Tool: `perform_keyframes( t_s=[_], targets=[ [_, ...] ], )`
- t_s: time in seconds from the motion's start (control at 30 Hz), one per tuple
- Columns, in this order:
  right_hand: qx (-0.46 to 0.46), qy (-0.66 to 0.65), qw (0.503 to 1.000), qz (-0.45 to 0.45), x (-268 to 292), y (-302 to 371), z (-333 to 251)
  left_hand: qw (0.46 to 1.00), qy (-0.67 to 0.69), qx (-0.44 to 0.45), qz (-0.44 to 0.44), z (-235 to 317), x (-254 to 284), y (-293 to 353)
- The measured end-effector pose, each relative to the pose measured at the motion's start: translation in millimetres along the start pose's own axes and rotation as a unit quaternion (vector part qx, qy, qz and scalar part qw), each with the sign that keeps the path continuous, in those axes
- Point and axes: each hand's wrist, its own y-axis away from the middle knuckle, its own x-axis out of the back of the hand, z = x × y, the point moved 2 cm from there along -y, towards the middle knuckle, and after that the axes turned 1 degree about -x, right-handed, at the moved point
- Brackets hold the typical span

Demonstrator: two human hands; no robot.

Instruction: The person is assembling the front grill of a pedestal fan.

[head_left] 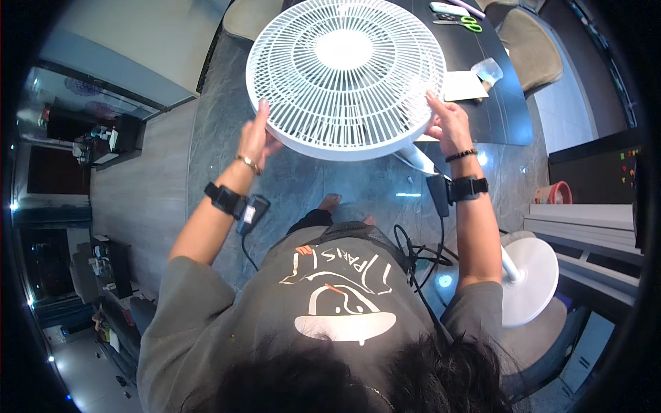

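A white stand fan's round grille (pixel 296 82) tilts up in front of me, over the edge of the dark table. My left hand (pixel 256 141) grips its left rim, one digit along the front edge and the other fingers curled behind. On the opposite side my right hand (pixel 452 125) holds the right rim in a similar way, its rear fingers partly hidden. From below the grille the white pole (pixel 417 160) slants right and passes behind my right forearm. It comes out again near the round white base (pixel 540 289). The grille covers the blades from view.
The dark table (pixel 513 113) bears a white sheet (pixel 463 85), a clear plastic item (pixel 487 69) and green-handled scissors (pixel 469 24). Beige chairs (pixel 529 48) stand around it. Black cables (pixel 420 251) hang beside my body. A red-and-white tub (pixel 555 193) sits at the right.
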Motion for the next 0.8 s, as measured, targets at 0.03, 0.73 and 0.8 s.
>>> perform_keyframes(
  t_s=[0.03,0.73,0.8],
  targets=[
    [0.0,0.006,1.0,-0.004,2.6,-3.3,1.3,0.999,-0.014,-0.031,0.024,8.4,4.9,-13.8],
    [-0.079,0.427,0.895,-0.096,22.2,-104.9,-97.4,0.937,-0.147,-0.027,-0.315,111.1,-45.3,-183.7],
    [-0.07,0.468,0.876,-0.098,13.0,-125.3,-97.4,0.939,-0.156,-0.016,-0.307,104.4,-45.9,-195.3]
  ],
)
